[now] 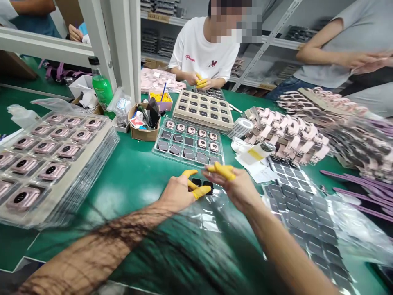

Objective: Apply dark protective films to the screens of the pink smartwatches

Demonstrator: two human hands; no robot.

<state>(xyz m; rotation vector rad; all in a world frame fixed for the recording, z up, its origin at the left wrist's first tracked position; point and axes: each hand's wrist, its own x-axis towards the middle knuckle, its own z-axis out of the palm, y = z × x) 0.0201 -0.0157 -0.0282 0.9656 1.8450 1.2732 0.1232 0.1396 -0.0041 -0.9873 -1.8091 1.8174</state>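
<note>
My left hand (178, 191), with yellow finger cots on its fingertips, is closed around a small black glossy square piece (208, 187), partly hidden by the fingers. Just to the right, my right hand (238, 184) hovers with its fingers drawn together, also in yellow cots; whatever is between its fingertips is too small and blurred to name. Under both hands, shiny clear film (211, 221) lies on the green table. Right beyond them is a clear plastic tray (189, 141) holding pink watch cases and dark square pieces.
Stacked trays of pink watches (39, 151) stand at left. Behind are a beige tray (202, 108), a cardboard box (144, 127) and a green bottle (102, 88). Pink straps (285, 133) and dark film sheets (307, 221) lie at right. A co-worker (205, 53) sits opposite.
</note>
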